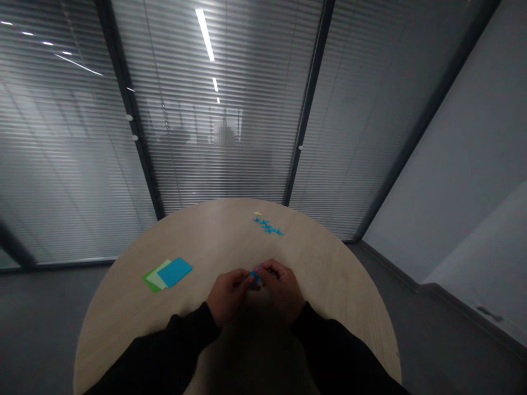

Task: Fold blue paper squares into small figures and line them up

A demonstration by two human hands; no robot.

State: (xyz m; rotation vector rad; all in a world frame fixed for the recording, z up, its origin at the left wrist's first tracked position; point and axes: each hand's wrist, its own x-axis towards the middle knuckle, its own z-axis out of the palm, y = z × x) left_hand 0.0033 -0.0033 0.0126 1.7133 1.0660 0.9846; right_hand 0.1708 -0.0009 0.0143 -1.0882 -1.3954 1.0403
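Both my hands meet over the near middle of a round wooden table (329, 285). My left hand (226, 296) and my right hand (280, 288) are closed, fingertips pinched together on a small blue folded paper piece (254, 276) held between them. Dark sleeves cover both forearms. Farther back on the table lies a row of small blue folded paper shapes (268, 226), with one yellow folded shape (257, 213) at its far end.
A small stack of paper sheets (168, 273), blue on top of pale and green ones, lies to the left of my hands. Glass walls with blinds stand behind the table. Grey floor surrounds it.
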